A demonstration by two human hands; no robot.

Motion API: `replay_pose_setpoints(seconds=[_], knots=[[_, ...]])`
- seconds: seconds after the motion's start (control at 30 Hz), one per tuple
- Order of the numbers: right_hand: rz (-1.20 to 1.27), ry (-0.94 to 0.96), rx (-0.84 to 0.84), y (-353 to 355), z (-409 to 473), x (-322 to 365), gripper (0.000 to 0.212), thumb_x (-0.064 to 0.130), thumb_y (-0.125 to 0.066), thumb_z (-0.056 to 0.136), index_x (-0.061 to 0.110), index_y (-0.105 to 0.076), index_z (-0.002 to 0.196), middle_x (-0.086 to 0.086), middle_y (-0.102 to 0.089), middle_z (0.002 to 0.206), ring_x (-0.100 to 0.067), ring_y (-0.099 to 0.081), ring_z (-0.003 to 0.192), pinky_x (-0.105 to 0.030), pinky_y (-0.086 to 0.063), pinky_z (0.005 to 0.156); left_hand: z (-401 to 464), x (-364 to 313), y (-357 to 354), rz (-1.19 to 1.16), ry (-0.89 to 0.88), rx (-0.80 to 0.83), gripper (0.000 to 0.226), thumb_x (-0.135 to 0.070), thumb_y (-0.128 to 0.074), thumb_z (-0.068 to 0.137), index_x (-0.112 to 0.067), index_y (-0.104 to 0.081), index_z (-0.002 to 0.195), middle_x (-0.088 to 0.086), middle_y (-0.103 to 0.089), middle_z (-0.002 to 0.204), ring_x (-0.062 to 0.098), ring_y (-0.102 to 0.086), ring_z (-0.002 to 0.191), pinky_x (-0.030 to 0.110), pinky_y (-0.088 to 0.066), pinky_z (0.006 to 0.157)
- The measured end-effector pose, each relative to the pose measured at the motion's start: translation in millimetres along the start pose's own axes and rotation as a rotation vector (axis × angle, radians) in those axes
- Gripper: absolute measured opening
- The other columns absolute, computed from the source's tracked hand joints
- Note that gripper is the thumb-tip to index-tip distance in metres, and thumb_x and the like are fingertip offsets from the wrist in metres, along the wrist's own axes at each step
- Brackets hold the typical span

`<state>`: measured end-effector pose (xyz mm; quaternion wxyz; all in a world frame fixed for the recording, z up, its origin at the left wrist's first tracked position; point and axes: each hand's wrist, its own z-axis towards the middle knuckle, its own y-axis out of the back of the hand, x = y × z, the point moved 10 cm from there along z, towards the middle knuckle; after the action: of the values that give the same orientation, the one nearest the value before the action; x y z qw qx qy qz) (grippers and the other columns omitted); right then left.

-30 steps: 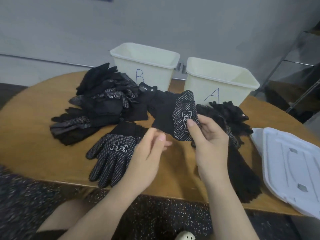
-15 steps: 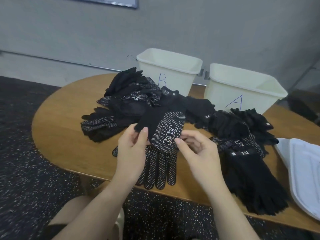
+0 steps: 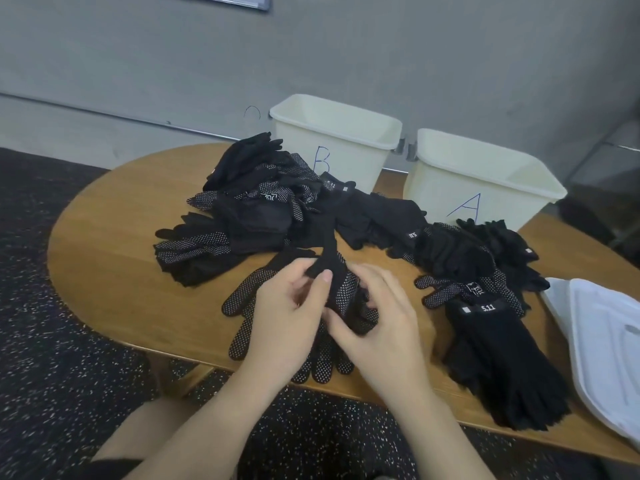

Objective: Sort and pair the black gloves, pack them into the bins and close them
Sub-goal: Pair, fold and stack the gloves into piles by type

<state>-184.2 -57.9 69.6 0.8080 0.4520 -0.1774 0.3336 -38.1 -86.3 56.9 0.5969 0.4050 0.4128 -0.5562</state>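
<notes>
Both our hands are bunched over the same dotted glove [image 3: 341, 296] at the near middle of the table [image 3: 114, 258]. Our left hand [image 3: 287, 313] pinches its cuff between thumb and fingers, and our right hand [image 3: 377, 320] curls round the crumpled body of it from the right side. Underneath lies a second dotted glove [image 3: 249, 299], flat, its fingertips reaching right to the near table edge.

Just left and farther out sits the big glove heap [image 3: 249, 209], and it runs on rightward across the middle. On the right, a plain pair with a 5.11 label [image 3: 498, 355] hangs its fingers close to the near edge too.

Bin B [image 3: 332, 140] and bin A [image 3: 478, 181] stand open at the far side, side by side, not quite touching. White lids [image 3: 609, 348] lie at the far right, stacked and poking past the table edge.

Bare wood shows at the left end of the table and a strip between our hands and the 5.11 pair.
</notes>
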Motion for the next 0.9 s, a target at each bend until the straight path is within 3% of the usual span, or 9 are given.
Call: replay_pose_setpoints(seconds=[0.13,0.23,0.37,0.43,0.53,0.63,0.73,0.83,0.9], knots=[[0.021,-0.048,-0.069,4.3,6.7,-8.0,0.039,0.043,-0.061,0.089,0.023,-0.066,0.122,0.019,-0.061,0.113,0.003,-0.057,0.101,-0.017,-0.048,0.086,-7.4,-7.9,-13.1,0.14,-0.1,0.098,0.023,-0.021,-0.064,0.098,-0.025,-0.075,0.118,-0.018,-0.075,0.108,0.003,-0.07,0.106,0.018,-0.052,0.091],[0.062,-0.029,-0.158,12.0,9.1,-6.6,0.017,0.03,-0.061,0.089,0.019,-0.069,0.1,0.016,-0.062,0.091,0.004,-0.059,0.087,-0.008,-0.042,0.076,-11.2,-21.5,-18.7,0.217,-0.231,0.193,0.035,-0.004,-0.063,0.09,-0.019,-0.075,0.118,-0.015,-0.071,0.118,0.01,-0.065,0.118,0.026,-0.051,0.101],[0.113,-0.051,-0.236,30.4,17.9,-13.0,0.029,0.03,-0.062,0.094,0.009,-0.057,0.074,-0.002,-0.058,0.068,-0.015,-0.055,0.066,-0.034,-0.049,0.062,-4.9,-28.0,7.1,0.285,-0.256,0.089,0.041,-0.001,-0.057,0.08,-0.021,-0.076,0.111,-0.016,-0.068,0.117,0.009,-0.062,0.116,0.018,-0.047,0.094],[0.295,-0.145,-0.213,36.4,22.5,-19.5,0.037,0.035,-0.063,0.094,0.0,-0.062,0.081,-0.017,-0.065,0.077,-0.022,-0.06,0.07,-0.041,-0.054,0.068,1.5,-19.3,25.4,0.245,-0.159,0.042,0.037,-0.008,-0.059,0.084,-0.028,-0.073,0.111,-0.02,-0.066,0.114,0.01,-0.063,0.111,0.02,-0.05,0.091],[0.483,-0.19,-0.181,40.7,25.1,-12.5,0.027,0.037,-0.066,0.093,0.011,-0.069,0.086,-0.001,-0.073,0.082,-0.005,-0.066,0.079,-0.029,-0.057,0.069,6.1,-3.7,43.3,0.194,0.007,0.071,0.033,-0.012,-0.065,0.094,-0.036,-0.069,0.116,-0.021,-0.067,0.114,0.006,-0.063,0.111,0.028,-0.053,0.095],[0.658,-0.248,-0.097,24.0,25.4,-3.7,0.017,0.03,-0.068,0.094,0.015,-0.076,0.093,-0.005,-0.078,0.093,-0.019,-0.074,0.092,-0.038,-0.06,0.08,0.9,-0.4,61.6,0.21,0.046,0.098,0.029,-0.01,-0.059,0.101,-0.032,-0.07,0.117,-0.02,-0.071,0.113,0.003,-0.064,0.114,0.03,-0.052,0.1],[0.774,-0.32,-0.009,-2.0,23.0,-0.3,0.017,0.026,-0.066,0.093,0.019,-0.079,0.101,-0.008,-0.078,0.104,-0.033,-0.074,0.103,-0.047,-0.058,0.09,-3.0,3.3,71.0,0.075,0.108,0.175,0.027,-0.031,-0.053,0.102,-0.021,-0.072,0.118,-0.005,-0.075,0.11,0.012,-0.069,0.108,0.038,-0.053,0.099],[0.834,-0.369,0.062,-26.1,22.6,0.7,0.018,0.026,-0.066,0.093,0.015,-0.078,0.102,-0.013,-0.077,0.107,-0.035,-0.073,0.103,-0.046,-0.059,0.088,-5.2,0.9,64.4,-0.006,0.103,0.333,0.03,-0.037,-0.057,0.102,-0.012,-0.072,0.106,-0.004,-0.074,0.096,0.01,-0.067,0.09,0.028,-0.052,0.083],[0.857,-0.414,0.118,-44.3,23.2,-3.3,0.017,0.025,-0.066,0.094,0.017,-0.079,0.103,-0.011,-0.078,0.107,-0.027,-0.075,0.099,-0.037,-0.061,0.084,-2.3,9.9,66.2,0.089,0.118,0.346,0.025,-0.033,-0.062,0.101,-0.009,-0.07,0.096,0.001,-0.072,0.084,0.012,-0.066,0.077,0.032,-0.053,0.072]])
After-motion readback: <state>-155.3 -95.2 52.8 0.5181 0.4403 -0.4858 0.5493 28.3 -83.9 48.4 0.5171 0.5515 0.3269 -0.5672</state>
